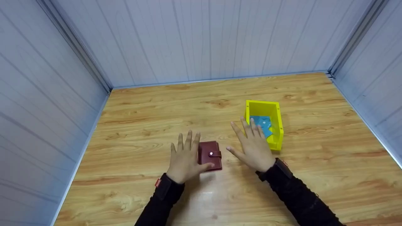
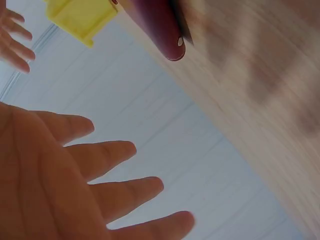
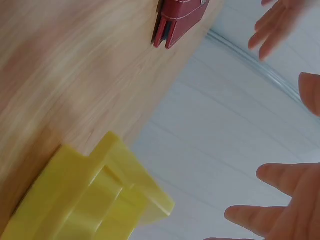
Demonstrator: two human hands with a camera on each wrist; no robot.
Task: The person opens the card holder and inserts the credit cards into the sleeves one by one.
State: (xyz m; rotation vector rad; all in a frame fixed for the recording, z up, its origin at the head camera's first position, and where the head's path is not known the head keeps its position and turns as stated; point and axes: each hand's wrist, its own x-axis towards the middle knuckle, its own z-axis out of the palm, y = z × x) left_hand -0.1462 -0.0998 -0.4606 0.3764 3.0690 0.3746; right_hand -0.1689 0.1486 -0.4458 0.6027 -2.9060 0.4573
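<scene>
A dark red wallet (image 1: 205, 153) with a snap strap lies closed on the wooden table. My left hand (image 1: 184, 162) hovers above its left side, fingers spread and straight, the thumb crossing over the wallet's lower part. Spread wide as well, my right hand (image 1: 255, 150) is held over the table beside the yellow bin (image 1: 280, 125), its fingertips overlapping the bin's left edge in the head view. Inside that bin lie several blue cards (image 1: 264, 121), partly hidden by the fingers. Neither hand holds anything. The right wrist view shows the wallet (image 3: 182, 22) standing apart from the bin (image 3: 95, 200).
Pale panelled walls (image 1: 207, 40) enclose the wooden table (image 1: 150, 106) at the back, left and right. The open-topped bin stands right of centre, with the wallet to its lower left.
</scene>
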